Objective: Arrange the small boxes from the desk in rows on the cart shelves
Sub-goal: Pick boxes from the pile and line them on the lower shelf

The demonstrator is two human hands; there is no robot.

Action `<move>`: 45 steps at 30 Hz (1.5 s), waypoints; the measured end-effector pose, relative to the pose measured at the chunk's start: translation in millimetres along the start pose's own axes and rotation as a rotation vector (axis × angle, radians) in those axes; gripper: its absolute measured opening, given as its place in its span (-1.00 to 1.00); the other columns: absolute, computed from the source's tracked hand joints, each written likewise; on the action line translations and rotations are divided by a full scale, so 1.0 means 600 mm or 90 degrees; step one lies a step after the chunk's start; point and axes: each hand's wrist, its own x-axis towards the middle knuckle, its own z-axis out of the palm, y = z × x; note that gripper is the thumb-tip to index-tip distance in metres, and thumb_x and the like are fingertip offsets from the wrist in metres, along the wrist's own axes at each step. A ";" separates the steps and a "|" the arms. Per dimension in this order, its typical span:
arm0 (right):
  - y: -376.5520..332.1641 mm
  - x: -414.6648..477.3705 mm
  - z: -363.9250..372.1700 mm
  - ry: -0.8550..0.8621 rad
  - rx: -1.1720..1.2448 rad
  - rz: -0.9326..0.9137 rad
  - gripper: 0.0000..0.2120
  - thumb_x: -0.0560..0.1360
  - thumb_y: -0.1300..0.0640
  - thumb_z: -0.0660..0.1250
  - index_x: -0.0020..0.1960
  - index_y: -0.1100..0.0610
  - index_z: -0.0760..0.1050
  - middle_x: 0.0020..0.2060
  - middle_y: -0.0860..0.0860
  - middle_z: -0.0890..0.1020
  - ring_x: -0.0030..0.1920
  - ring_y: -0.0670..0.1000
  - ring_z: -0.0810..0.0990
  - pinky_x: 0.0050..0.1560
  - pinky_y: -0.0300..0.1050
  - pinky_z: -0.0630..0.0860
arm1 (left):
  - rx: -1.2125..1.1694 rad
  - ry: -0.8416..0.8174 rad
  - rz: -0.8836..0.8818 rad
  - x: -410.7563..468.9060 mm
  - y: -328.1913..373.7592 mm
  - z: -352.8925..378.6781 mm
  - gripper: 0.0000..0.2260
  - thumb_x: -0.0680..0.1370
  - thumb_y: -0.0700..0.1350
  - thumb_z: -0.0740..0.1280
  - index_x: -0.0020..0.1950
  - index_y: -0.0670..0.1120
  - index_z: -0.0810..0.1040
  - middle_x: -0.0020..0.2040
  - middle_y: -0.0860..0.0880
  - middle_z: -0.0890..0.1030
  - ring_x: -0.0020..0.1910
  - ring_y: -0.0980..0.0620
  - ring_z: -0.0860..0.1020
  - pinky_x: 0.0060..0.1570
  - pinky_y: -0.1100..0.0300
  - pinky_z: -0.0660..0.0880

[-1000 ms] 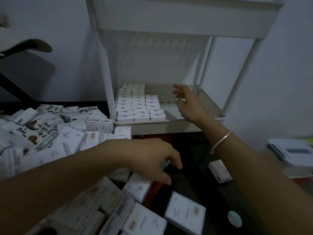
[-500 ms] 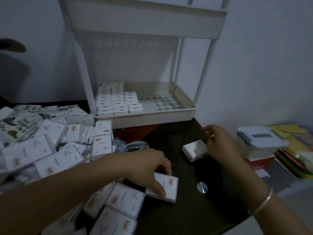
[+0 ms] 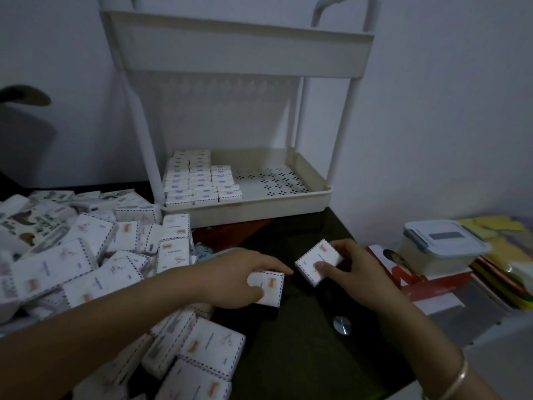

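Step in hand: pick-up. Both hands were at the lower centre of the frame, above the dark counter (image 3: 288,359), and each had taken one small box from it.

- The left hand (image 3: 230,281) had its fingers curled over the box on the left (image 3: 269,285), thumb underneath. This box lay at the right edge of the loose pile (image 3: 86,255), which filled the left half of the frame.
- The right hand (image 3: 357,269) pinched the box on the right (image 3: 315,262) between thumb and fingers. This box was tilted, one corner pointing up-frame. The two held boxes were just beside each other, not touching.

Next move, as judged: carry both boxes up-frame to the lower shelf (image 3: 259,210) of the cart (image 3: 340,134). Turn each to match the boxes already standing there and set it against the shortest row. The front lip of the shelf must be cleared on the way in, or a box may knock the front rank over.

Containers:
- Lower shelf: the arranged boxes (image 3: 199,180) stood on its left part in three rows, running front to back. The third row was shorter than the other two. To the right of them the perforated floor showed.
- Upper shelf (image 3: 239,53): its wall hid the contents.
- Lidded plastic tub (image 3: 441,243), right of frame, on a red carton (image 3: 427,287): closed, contents not discernible.
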 end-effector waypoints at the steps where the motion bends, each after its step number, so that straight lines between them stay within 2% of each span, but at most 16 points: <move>1: -0.002 0.001 -0.001 -0.011 0.046 0.009 -0.61 0.49 0.02 0.39 0.24 -0.12 0.33 0.00 -0.23 0.42 -0.08 -0.23 0.47 -0.18 -0.35 0.45 | -0.016 0.009 -0.001 -0.001 -0.004 -0.004 -0.51 0.58 -0.17 0.30 0.42 0.26 0.34 0.22 0.17 0.46 0.09 0.13 0.54 0.10 0.18 0.54; 3: -0.005 0.005 -0.002 -0.028 0.114 0.024 -0.61 0.48 0.09 0.40 0.20 -0.14 0.32 -0.02 -0.22 0.44 -0.08 -0.21 0.51 -0.22 -0.32 0.49 | -0.039 0.032 -0.010 0.001 -0.015 -0.012 -0.54 0.56 -0.16 0.33 0.38 0.23 0.37 0.17 0.12 0.51 -0.04 0.15 0.58 -0.10 0.27 0.58; 7: -0.013 0.018 -0.001 -0.044 0.165 0.005 -0.52 0.47 0.16 0.41 0.28 -0.16 0.31 0.11 -0.19 0.45 0.02 -0.17 0.52 -0.07 -0.22 0.57 | -0.046 0.121 -0.040 0.008 -0.039 -0.039 -0.64 0.50 -0.11 0.42 0.22 0.18 0.43 0.04 0.16 0.54 -0.05 0.27 0.55 -0.08 0.33 0.55; 10: -0.021 0.035 0.000 -0.043 0.147 -0.019 -0.44 0.47 0.13 0.42 0.37 -0.19 0.30 0.16 -0.21 0.41 0.18 -0.14 0.45 0.13 -0.10 0.54 | -0.048 0.216 -0.077 0.017 -0.050 -0.077 -0.67 0.46 -0.12 0.48 0.11 0.13 0.44 0.01 0.16 0.56 -0.01 0.22 0.56 0.00 0.18 0.59; 12: -0.032 0.051 0.001 -0.024 0.161 -0.024 -0.45 0.46 0.10 0.43 0.36 -0.18 0.34 0.15 -0.22 0.48 0.08 -0.17 0.52 0.04 -0.16 0.58 | -0.025 0.299 -0.106 0.029 -0.059 -0.116 -0.66 0.42 -0.10 0.51 0.07 0.12 0.44 -0.03 0.17 0.54 -0.04 0.20 0.55 -0.02 0.17 0.56; 15: -0.050 0.079 0.001 -0.018 0.205 -0.052 -0.44 0.45 0.12 0.45 0.39 -0.06 0.37 -0.04 -0.25 0.54 -0.10 -0.24 0.60 -0.24 -0.36 0.56 | -0.027 0.432 -0.136 0.060 -0.078 -0.183 -0.67 0.38 -0.14 0.53 0.06 0.00 0.49 -0.05 0.02 0.57 -0.03 0.01 0.57 0.02 0.03 0.53; 18: -0.073 0.108 -0.001 -0.020 0.210 -0.091 -0.47 0.44 0.09 0.45 0.39 0.00 0.41 -0.01 -0.18 0.62 -0.04 -0.22 0.63 -0.13 -0.31 0.59 | -0.028 0.506 -0.177 0.099 -0.102 -0.246 -0.73 0.40 -0.23 0.47 0.02 -0.04 0.49 -0.07 0.01 0.55 -0.02 -0.07 0.55 0.02 0.01 0.53; 20: -0.091 0.127 0.000 -0.022 0.175 -0.117 -0.48 0.45 0.00 0.43 0.38 -0.05 0.42 0.08 -0.15 0.62 0.02 -0.21 0.60 0.00 -0.25 0.58 | 0.005 0.531 -0.193 0.124 -0.119 -0.278 -0.72 0.42 -0.23 0.45 0.08 -0.06 0.48 -0.02 -0.03 0.55 -0.04 -0.05 0.52 -0.06 0.11 0.49; 22: -0.106 0.146 0.002 -0.010 0.143 -0.138 -0.49 0.44 -0.06 0.43 0.36 -0.16 0.39 0.04 -0.23 0.58 -0.03 -0.26 0.55 -0.09 -0.35 0.49 | 0.023 0.552 -0.196 0.149 -0.139 -0.299 -0.68 0.45 -0.20 0.43 0.17 -0.06 0.46 0.04 -0.05 0.53 -0.01 -0.04 0.50 -0.10 0.19 0.41; 26: -0.129 0.180 0.012 0.029 0.152 -0.193 -0.43 0.40 -0.03 0.48 0.36 -0.24 0.40 -0.03 -0.32 0.51 -0.26 -0.20 0.51 -0.24 -0.38 0.44 | 0.076 0.554 -0.232 0.196 -0.180 -0.315 -0.68 0.49 -0.22 0.35 0.21 0.00 0.45 0.18 -0.06 0.54 0.11 -0.06 0.52 -0.05 0.21 0.41; 30: -0.143 0.212 0.027 0.044 0.162 -0.230 -0.48 0.40 0.01 0.50 0.31 -0.23 0.45 0.05 -0.37 0.49 -0.12 -0.15 0.61 -0.01 -0.12 0.60 | 0.147 0.529 -0.241 0.227 -0.214 -0.306 -0.72 0.47 -0.27 0.34 0.14 -0.05 0.47 0.16 -0.09 0.45 0.07 -0.11 0.50 -0.01 0.10 0.45; 33: -0.152 0.237 0.033 0.061 0.206 -0.238 -0.57 0.43 0.06 0.48 0.24 -0.21 0.49 0.01 -0.30 0.58 -0.20 -0.06 0.62 -0.05 -0.01 0.62 | 0.162 0.475 -0.243 0.237 -0.234 -0.297 -0.72 0.50 -0.20 0.35 0.19 -0.02 0.46 0.18 -0.07 0.50 0.11 -0.07 0.50 0.04 0.10 0.44; 36: -0.162 0.262 0.037 0.084 0.209 -0.245 -0.62 0.45 0.10 0.45 0.17 -0.24 0.46 -0.03 -0.32 0.55 -0.20 -0.11 0.60 -0.10 -0.01 0.63 | 0.164 0.428 -0.267 0.240 -0.244 -0.291 -0.65 0.53 -0.16 0.34 0.28 0.03 0.39 0.23 -0.02 0.53 0.13 -0.06 0.52 0.07 0.09 0.48; 39: -0.178 0.286 0.038 0.074 0.223 -0.263 -0.76 0.47 0.01 0.42 0.10 -0.17 0.48 -0.03 -0.24 0.54 -0.12 -0.16 0.59 -0.09 -0.17 0.60 | 0.192 0.402 -0.269 0.240 -0.252 -0.289 -0.71 0.53 -0.14 0.33 0.22 0.03 0.38 0.20 -0.04 0.56 0.04 -0.06 0.54 -0.04 0.11 0.47; 42: -0.196 0.313 0.044 0.110 0.184 -0.312 -0.94 0.54 0.03 0.35 0.01 -0.05 0.53 -0.04 -0.21 0.55 -0.11 -0.21 0.56 -0.19 -0.33 0.46 | 0.263 0.378 -0.269 0.236 -0.254 -0.285 -0.79 0.56 -0.11 0.29 0.19 -0.02 0.42 0.14 -0.08 0.55 0.04 -0.07 0.49 -0.10 0.17 0.30; 45: -0.212 0.342 0.048 0.153 0.046 -0.369 -0.75 0.59 0.17 0.26 0.22 -0.03 0.50 0.10 -0.10 0.52 -0.15 -0.19 0.54 -0.20 -0.51 0.42 | 0.319 0.371 -0.265 0.237 -0.250 -0.280 -0.80 0.56 -0.18 0.24 0.17 -0.04 0.46 0.10 -0.11 0.52 0.01 -0.06 0.45 -0.12 0.18 0.26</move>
